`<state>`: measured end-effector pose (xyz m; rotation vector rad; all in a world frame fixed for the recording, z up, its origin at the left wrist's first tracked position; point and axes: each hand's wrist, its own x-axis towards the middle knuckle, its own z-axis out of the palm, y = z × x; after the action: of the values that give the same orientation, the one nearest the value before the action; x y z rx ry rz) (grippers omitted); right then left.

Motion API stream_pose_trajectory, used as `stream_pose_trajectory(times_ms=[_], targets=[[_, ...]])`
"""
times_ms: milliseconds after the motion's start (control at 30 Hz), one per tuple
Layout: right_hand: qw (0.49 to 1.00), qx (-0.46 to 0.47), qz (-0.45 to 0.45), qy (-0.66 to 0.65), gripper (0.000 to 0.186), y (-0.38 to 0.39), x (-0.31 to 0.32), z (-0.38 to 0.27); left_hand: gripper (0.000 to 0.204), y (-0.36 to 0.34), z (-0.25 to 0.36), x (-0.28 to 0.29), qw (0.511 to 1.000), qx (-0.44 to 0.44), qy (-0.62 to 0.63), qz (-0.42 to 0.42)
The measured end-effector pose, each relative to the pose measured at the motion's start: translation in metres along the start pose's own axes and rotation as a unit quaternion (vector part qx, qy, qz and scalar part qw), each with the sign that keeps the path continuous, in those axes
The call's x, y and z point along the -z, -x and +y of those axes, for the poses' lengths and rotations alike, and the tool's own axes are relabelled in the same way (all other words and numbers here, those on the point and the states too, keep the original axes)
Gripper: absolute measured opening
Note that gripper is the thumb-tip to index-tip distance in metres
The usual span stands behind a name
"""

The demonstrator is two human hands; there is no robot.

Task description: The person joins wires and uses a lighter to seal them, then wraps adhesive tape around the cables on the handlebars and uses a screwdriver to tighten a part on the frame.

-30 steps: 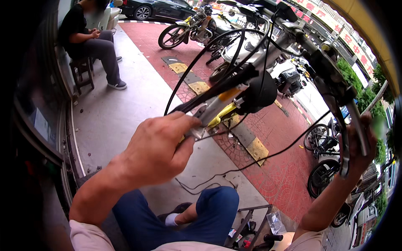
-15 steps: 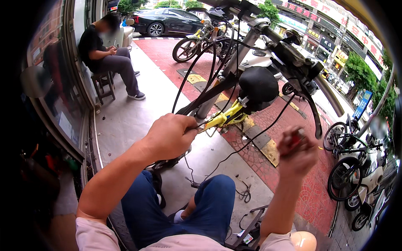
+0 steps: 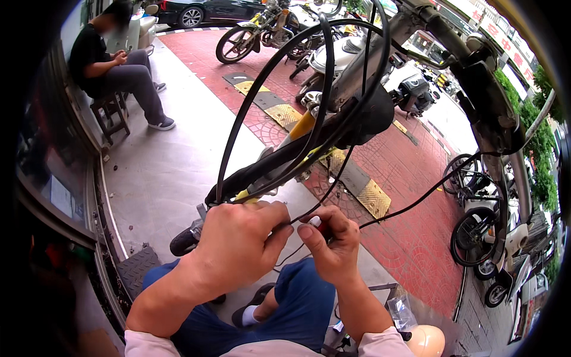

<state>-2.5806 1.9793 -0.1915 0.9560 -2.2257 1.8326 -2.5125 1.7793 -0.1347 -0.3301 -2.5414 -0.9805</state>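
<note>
A thin black cable (image 3: 404,208) crosses in front of me, and my left hand (image 3: 232,244) pinches it between thumb and fingers. Close beside it, fingertips nearly meeting, my right hand (image 3: 334,247) is closed on a small red and white object (image 3: 314,221); fingers cover most of it, so its kind is unclear. The cable also passes at this hand. Above both hands leans the bike's grey tube (image 3: 360,68), with a handlebar (image 3: 455,38) at its top and a yellow frame part (image 3: 302,126) behind. Loops of thicker black cable (image 3: 235,134) arch over my left hand.
A person (image 3: 113,65) sits on a dark stool (image 3: 109,122) at far left by a glass door. Parked motorcycles (image 3: 250,38) stand beyond a yellow-black ramp (image 3: 357,187) on red paving. A cream helmet (image 3: 427,341) lies at lower right.
My right hand has come left and down to meet my left hand. My left hand has left the bike's tube and now pinches the cable. The handlebar looms closer, and the view has shifted.
</note>
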Motion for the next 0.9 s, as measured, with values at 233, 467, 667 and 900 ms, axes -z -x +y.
stream_pose_trajectory(times_ms=[233,467,667,900], targets=[[0.993,-0.009,0.065,-0.094,0.025,0.002,-0.01,0.014,0.007,-0.004,-0.012,-0.002,0.999,-0.014,0.04,-0.007],[0.992,-0.081,0.015,-0.1,0.042,0.0,-0.002,0.005,0.006,-0.002,-0.017,-0.008,0.998,-0.013,0.056,0.014],[0.982,-0.02,-0.003,-0.189,0.031,-0.003,-0.008,0.006,0.006,-0.001,-0.02,-0.008,0.996,-0.03,0.069,0.04],[0.97,-0.05,0.056,-0.229,0.029,0.0,-0.02,0.01,0.007,0.0,-0.028,-0.013,0.995,-0.044,0.074,0.056]])
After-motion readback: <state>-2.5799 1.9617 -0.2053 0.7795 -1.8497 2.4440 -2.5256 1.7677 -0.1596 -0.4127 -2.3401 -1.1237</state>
